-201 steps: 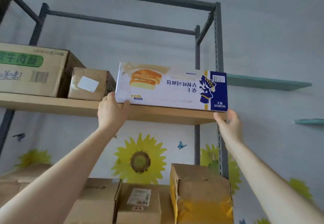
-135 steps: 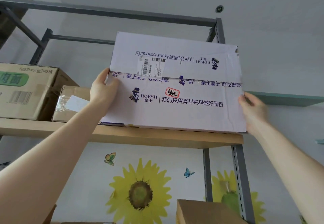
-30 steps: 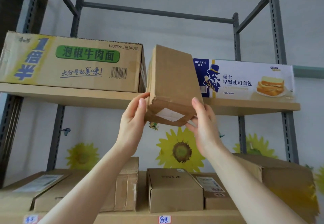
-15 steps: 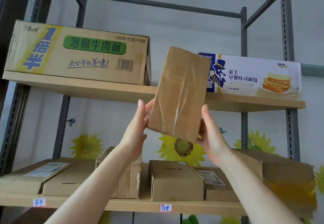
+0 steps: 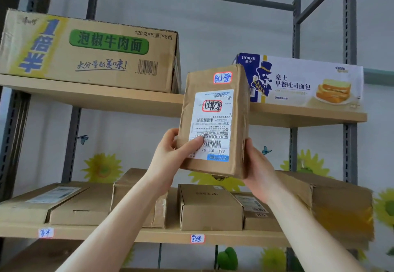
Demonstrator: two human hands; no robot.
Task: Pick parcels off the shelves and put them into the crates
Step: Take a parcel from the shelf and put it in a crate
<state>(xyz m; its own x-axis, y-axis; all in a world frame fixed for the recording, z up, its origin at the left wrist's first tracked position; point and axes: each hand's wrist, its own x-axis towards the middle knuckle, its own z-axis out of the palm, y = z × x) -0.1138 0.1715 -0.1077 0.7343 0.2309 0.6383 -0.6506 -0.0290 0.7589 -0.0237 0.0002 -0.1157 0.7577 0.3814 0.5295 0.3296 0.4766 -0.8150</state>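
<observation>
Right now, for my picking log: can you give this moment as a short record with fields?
held: small brown cardboard parcel, upright, off the shelves
label: white shipping label faces the camera, upside down
left hand: grips parcel's lower left edge, thumb on label
right hand: holds parcel's lower right corner
upper shelf: large brown noodle carton; white and blue bread box
lower shelf: several brown cardboard boxes

You're getting soft, even daylight, no hard shadows; parcel (image 5: 215,122) is reading sharp, wide-angle is bowing rack uprights (image 5: 13,143) at edges, btm corners are blurring.
</observation>
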